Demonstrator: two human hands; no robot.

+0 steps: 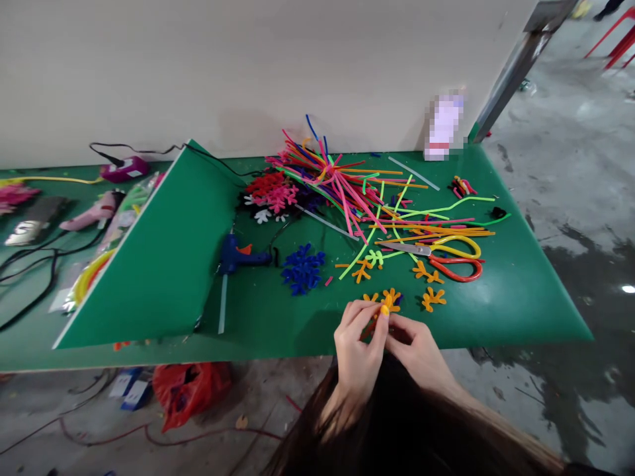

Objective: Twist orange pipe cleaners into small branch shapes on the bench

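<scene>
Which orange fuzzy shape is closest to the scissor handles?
The orange pipe-cleaner branch right beside the red scissor handle. The other orange branches lie farther away, lower down or left of the blades.

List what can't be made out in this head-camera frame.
Head view:
- Orange pipe-cleaner piece: mostly hidden by the left hand and right hand.
- Upright item by the wall: blurred, so its kind and label are unreadable.
- Pink pieces: cut off by the left edge.
- Dark hair: hides the lower middle.
</scene>
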